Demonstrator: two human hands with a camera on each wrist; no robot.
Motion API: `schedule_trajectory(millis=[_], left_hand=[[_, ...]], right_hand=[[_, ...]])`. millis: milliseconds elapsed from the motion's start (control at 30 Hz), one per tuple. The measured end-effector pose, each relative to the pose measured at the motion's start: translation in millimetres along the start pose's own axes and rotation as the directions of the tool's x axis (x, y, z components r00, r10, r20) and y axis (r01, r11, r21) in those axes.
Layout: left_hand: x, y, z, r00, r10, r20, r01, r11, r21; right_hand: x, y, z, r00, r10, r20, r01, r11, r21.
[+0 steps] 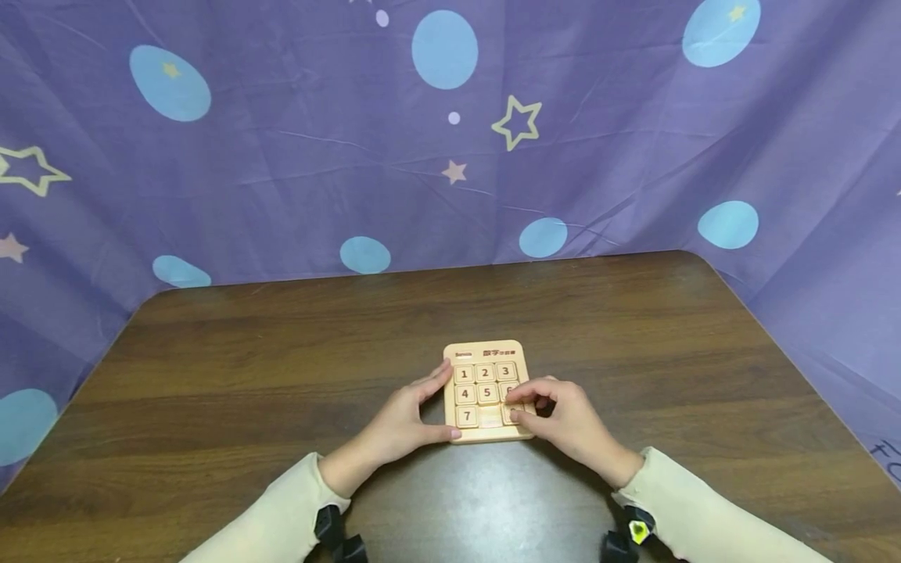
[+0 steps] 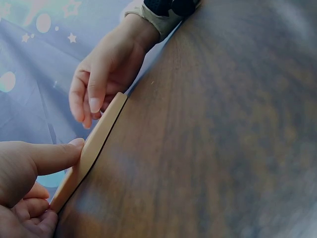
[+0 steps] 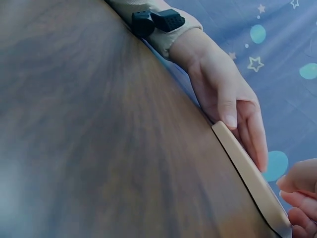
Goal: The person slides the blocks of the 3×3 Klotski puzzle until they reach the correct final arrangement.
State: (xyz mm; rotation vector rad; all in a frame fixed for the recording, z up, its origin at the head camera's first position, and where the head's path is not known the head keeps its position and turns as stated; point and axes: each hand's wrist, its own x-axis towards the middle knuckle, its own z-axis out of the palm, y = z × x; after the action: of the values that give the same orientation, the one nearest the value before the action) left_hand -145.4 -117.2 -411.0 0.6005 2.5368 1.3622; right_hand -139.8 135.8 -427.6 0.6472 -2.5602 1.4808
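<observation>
A pale wooden number slide puzzle (image 1: pixel 457 434) lies flat on the brown table. Tiles 1 to 5 and 7 are readable in the head view, with a gap in the bottom row beside the 7. My left hand (image 1: pixel 403 422) holds the board's left side, thumb at the near corner and fingers farther up the edge. Over the right columns, my right hand (image 1: pixel 573 418) has its index fingertip by the 6 tile and its thumb on the bottom right tile, whose number is partly covered. From the left wrist view, the board (image 2: pixel 101 130) shows edge-on between both hands.
The wooden table (image 1: pixel 281 336) extends around the board, with rounded far corners. Behind it hangs a purple cloth (image 1: pixel 281 172) with blue ovals and stars. Black devices (image 1: pixel 626 536) are worn at both wrists, over light sleeves.
</observation>
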Motion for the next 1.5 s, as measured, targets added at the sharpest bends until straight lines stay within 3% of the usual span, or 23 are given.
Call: schedule_trajectory(millis=[433, 633, 1500], left_hand=[[0.5, -2.8, 0.6, 1.0, -0.005, -0.004, 0.005, 1.0, 0.018], [0.5, -2.0, 0.4, 1.0, 0.001, -0.005, -0.001, 1.0, 0.014], [0.5, -1.7, 0.4, 1.0, 0.006, -0.004, -0.006, 1.0, 0.011]], right_hand=[[-6.6, 5.5, -12.9, 1.0, 0.001, -0.008, -0.001, 0.998, -0.063], [-6.2, 1.3, -13.7, 0.999, 0.038, 0.013, -0.037, 0.996, -0.082], [-3.3, -3.3, -6.9, 0.997, 0.082, 0.013, -0.081, 0.995, -0.053]])
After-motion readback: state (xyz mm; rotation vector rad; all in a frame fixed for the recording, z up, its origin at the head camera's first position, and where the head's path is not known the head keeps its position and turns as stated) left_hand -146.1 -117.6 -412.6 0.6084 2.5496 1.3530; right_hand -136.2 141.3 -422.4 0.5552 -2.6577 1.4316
